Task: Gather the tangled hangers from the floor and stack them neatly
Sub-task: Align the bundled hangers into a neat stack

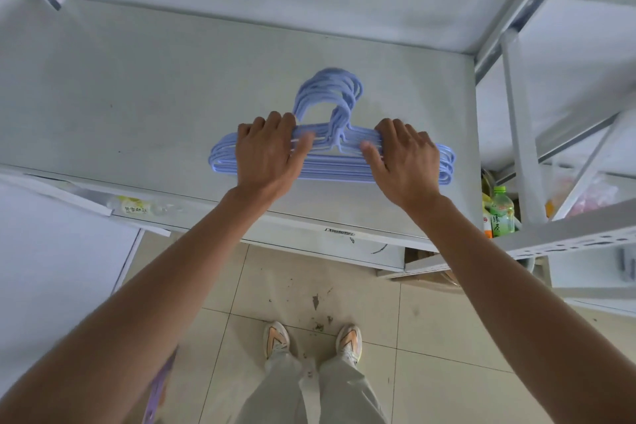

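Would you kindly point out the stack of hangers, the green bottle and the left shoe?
stack of hangers (330, 171): head view, on the lower bars.
green bottle (501, 213): head view, on its label.
left shoe (276, 338): head view, on its top.

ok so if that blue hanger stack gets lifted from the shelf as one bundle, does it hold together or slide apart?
The blue hanger stack looks like thin, smooth plastic, so likely light and stiff, but apt to fan out. The left hand and right hand grip both shoulders; a one-sided hold would probably let it splay. The nested hooks may help alignment.
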Available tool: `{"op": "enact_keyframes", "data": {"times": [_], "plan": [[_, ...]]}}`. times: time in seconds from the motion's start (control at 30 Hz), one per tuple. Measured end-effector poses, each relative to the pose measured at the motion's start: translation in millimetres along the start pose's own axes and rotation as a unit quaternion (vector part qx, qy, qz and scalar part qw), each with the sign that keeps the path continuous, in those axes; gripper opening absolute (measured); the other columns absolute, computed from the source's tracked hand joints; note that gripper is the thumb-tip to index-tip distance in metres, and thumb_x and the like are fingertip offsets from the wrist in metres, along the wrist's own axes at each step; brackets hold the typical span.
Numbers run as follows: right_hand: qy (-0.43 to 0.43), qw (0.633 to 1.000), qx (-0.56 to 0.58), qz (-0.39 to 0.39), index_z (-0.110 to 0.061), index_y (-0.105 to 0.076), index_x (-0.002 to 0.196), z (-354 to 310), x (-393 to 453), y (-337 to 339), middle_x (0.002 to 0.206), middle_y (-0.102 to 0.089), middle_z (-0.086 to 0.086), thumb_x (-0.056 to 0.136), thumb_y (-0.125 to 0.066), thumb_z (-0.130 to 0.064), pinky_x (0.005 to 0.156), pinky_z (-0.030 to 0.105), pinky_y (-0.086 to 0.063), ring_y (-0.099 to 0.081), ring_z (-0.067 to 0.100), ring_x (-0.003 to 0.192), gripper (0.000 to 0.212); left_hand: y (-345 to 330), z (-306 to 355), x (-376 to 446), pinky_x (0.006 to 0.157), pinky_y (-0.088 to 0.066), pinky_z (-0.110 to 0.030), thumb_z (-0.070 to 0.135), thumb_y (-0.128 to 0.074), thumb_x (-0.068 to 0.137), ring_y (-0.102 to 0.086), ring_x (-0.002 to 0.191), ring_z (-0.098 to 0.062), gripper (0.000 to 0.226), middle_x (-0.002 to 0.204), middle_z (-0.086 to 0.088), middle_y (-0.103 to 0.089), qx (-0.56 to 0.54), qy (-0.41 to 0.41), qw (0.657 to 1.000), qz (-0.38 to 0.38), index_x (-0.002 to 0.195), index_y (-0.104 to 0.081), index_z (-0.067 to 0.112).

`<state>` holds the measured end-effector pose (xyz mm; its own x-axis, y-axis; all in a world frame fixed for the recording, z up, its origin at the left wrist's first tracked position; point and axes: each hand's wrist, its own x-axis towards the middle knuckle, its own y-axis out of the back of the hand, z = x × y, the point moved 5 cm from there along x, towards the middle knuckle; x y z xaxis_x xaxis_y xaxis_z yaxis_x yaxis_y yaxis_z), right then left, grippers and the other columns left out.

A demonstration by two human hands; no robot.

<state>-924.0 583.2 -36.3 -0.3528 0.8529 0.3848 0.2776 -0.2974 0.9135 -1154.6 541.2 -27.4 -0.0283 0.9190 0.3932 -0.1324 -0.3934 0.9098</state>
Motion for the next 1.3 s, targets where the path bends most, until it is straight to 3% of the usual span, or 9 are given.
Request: {"op": "enact_keyframes", "data": {"times": [0.1, 0.17, 0.27, 0.43, 0.67, 0.9, 1.07, 1.23, 1.3], "plan": [[0.101, 0.995, -0.019, -0.019, -0.015, -0.055, 0.098, 6.6, -13.4, 4.8, 0.079, -0.059, -0.001, 0.099, -0.021, -0.073, 0.054, 0.025, -0.026, -0.048, 0.023, 0.053, 0.067, 0.3, -12.9, -17.0, 0.065, -0.043, -0.041, 0.064, -0.023, 0.101, -0.06, 0.067, -0.034, 0.07, 0.087, -0.013, -0.062, -0.02, -0.128, 0.991, -0.022, 0.102, -0.063, 0.007], [0.135, 0.99, -0.019, -0.021, -0.015, -0.054, 0.098, 9.5, -21.3, 5.6, 0.076, -0.058, -0.001, 0.098, -0.021, -0.076, 0.052, 0.024, -0.027, -0.044, 0.02, 0.048, 0.07, 3.2, -18.8, -25.0, 0.057, -0.04, -0.035, 0.067, -0.024, 0.1, -0.06, 0.065, -0.032, 0.071, 0.09, -0.01, -0.062, -0.036, -0.177, 0.983, -0.015, 0.104, -0.063, 0.007], [0.145, 0.989, -0.022, -0.009, -0.012, -0.054, 0.095, 9.2, -22.1, 4.5, 0.067, -0.06, 0.002, 0.098, -0.021, -0.077, 0.05, 0.026, -0.035, -0.055, 0.028, 0.045, 0.073, 6.8, -20.5, -26.7, 0.053, -0.04, -0.034, 0.068, -0.027, 0.1, -0.061, 0.06, -0.032, 0.069, 0.081, -0.01, -0.063, -0.037, -0.191, 0.981, 0.021, 0.098, -0.06, 0.007], [0.095, 0.995, -0.026, 0.019, -0.011, -0.054, 0.097, 9.8, 2.1, 8.9, 0.074, -0.064, 0.006, 0.098, -0.022, -0.075, 0.056, 0.029, -0.031, -0.061, 0.034, 0.059, 0.072, 7.0, -19.4, -0.5, 0.063, -0.044, -0.042, 0.073, -0.025, 0.098, -0.063, 0.067, -0.037, 0.075, 0.077, -0.014, -0.065, -0.013, -0.112, 0.993, 0.029, 0.094, -0.059, 0.006], [0.036, 0.999, 0.017, 0.02, -0.009, -0.056, 0.101, 7.1, 4.8, 1.6, 0.091, -0.061, 0.007, 0.099, -0.028, -0.072, 0.072, 0.04, -0.044, -0.058, 0.031, 0.08, 0.068, -2.4, -12.5, 1.1, 0.066, -0.04, -0.044, 0.079, -0.024, 0.095, -0.055, 0.068, -0.032, 0.078, 0.074, -0.011, -0.059, 0.003, -0.015, 0.999, 0.031, 0.089, -0.055, 0.007], [0.032, 0.999, 0.021, -0.015, -0.014, -0.059, 0.123, 9.4, 18.1, -0.6, 0.109, -0.064, 0.005, 0.096, -0.029, -0.075, 0.086, 0.042, -0.044, -0.061, 0.031, 0.1, 0.072, -1.5, -6.7, 11.2, 0.069, -0.041, -0.045, 0.073, -0.018, 0.097, -0.056, 0.072, -0.034, 0.077, 0.078, -0.012, -0.061, 0.014, 0.042, 0.999, 0.022, 0.094, -0.058, 0.006], [0.023, 1.0, 0.006, 0.013, -0.013, -0.062, 0.112, 8.4, 11.1, -1.7, 0.096, -0.067, 0.004, 0.096, -0.03, -0.074, 0.077, 0.039, -0.045, -0.063, 0.029, 0.086, 0.072, -2.6, -5.0, 3.2, 0.067, -0.04, -0.043, 0.06, -0.014, 0.103, -0.053, 0.065, -0.033, 0.069, 0.07, -0.01, -0.058, 0.001, 0.046, 0.998, 0.037, 0.088, -0.056, 0.008], [0.026, 0.999, -0.015, 0.02, -0.01, -0.054, 0.086, 7.5, 10.8, 1.3, 0.067, -0.058, 0.004, 0.096, -0.03, -0.077, 0.058, 0.032, -0.037, -0.053, 0.03, 0.057, 0.071, -3.3, -16.8, 5.8, 0.058, -0.039, -0.035, 0.071, -0.037, 0.092, -0.056, 0.056, -0.031, 0.065, 0.065, -0.007, -0.06, -0.003, -0.066, 0.998, -0.015, 0.088, -0.054, 0.009], [0.024, 0.999, -0.019, 0.008, -0.012, -0.054, 0.083, 8.6, 9.2, 0.8, 0.063, -0.057, 0.002, 0.094, -0.029, -0.079, 0.054, 0.028, -0.036, -0.052, 0.028, 0.052, 0.072, -3.1, -21.9, 8.6, 0.055, -0.04, -0.033, 0.076, -0.035, 0.089, -0.057, 0.05, -0.032, 0.069, 0.059, -0.006, -0.06, 0.017, -0.09, 0.995, -0.044, 0.087, -0.055, 0.01]]}}
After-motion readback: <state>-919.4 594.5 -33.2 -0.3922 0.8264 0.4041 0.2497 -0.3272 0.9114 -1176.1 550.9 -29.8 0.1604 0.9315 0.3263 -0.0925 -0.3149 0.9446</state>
